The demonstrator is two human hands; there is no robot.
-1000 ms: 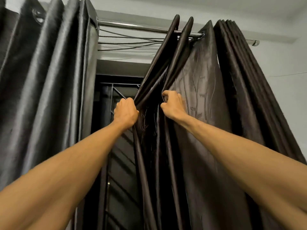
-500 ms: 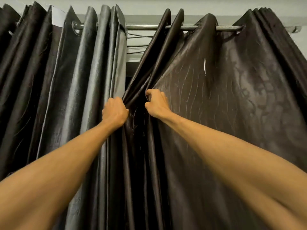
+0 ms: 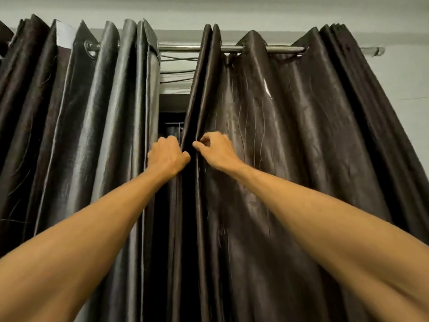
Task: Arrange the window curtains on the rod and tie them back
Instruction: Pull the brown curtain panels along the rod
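Two dark, glossy eyelet curtains hang from a metal rod (image 3: 178, 48). The left curtain (image 3: 92, 135) is folded in pleats. The right curtain (image 3: 290, 140) is spread wide, with raised line patterns. My left hand (image 3: 168, 155) is fisted on the inner edge fold of the right curtain. My right hand (image 3: 217, 151) pinches the neighbouring fold of the same curtain, just to the right. Both hands are at the same height, close together, near the narrow gap between the curtains.
Behind the gap are thin cables (image 3: 177, 59) under the rod and a dark window frame (image 3: 173, 108). A pale wall (image 3: 404, 77) lies to the right. The rod's end bracket (image 3: 378, 51) sticks out past the right curtain.
The right curtain has been drawn left and spread out along the rod, so the gap has narrowed. My hands have moved closer together, and the view has shifted to face the curtains squarely.
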